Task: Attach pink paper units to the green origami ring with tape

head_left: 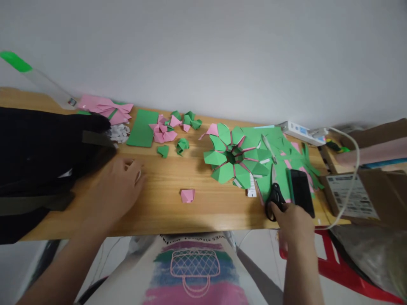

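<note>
Scissors (275,190): 11 o'clock from my right hand (294,221), which touches them; grip, I cannot tell. My left hand (124,184): curled, contents unclear.

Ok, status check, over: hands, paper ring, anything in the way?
Right hand at black scissors, grip unclear. Left hand curled, contents unclear. Green-and-pink paper ring on table, between hands. Phone crowds the scissors.

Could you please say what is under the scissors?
Green paper shows around the blades of the scissors; whatever lies directly beneath is covered, and the right hand hides part of the handles.
</note>
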Demonstrator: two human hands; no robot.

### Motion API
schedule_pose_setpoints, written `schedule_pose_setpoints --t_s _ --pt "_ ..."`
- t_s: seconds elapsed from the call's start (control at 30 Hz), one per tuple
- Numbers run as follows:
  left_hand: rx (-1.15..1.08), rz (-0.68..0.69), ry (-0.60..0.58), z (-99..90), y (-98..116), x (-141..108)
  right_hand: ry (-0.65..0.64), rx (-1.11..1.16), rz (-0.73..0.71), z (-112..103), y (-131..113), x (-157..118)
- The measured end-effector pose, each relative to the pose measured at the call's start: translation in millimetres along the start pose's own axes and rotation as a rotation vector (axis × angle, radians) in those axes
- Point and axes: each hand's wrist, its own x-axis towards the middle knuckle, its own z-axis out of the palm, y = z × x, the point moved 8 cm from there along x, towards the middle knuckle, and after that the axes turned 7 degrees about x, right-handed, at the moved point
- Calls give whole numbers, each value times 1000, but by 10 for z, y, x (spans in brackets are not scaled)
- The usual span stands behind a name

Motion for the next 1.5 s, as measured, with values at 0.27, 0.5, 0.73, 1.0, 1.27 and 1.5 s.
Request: schedule_pose_setpoints --t_s 0.27,0.5,0.73,1.0,1.27,1.5 --pt "-428 -479 -115 1132 -75 101 -89 980 135 160 -608 -257" --pt "-811 -607 105 1635 -249 236 -48 1271 145 338 -881 -76" --pt "-840 -609 79 1760 -134 105 -63 1358 -67 273 -1003 191" --pt "-880 -701 -63 2023 -96 -180 184 1215 -116 -43 -741 457" --pt "-880 -760 -134 1947 -132 -310 255 947 -438 -128 -927 -384" --pt "-745 -553 -124 1918 -125 -155 495 625 -607 -80 -1212 -517"
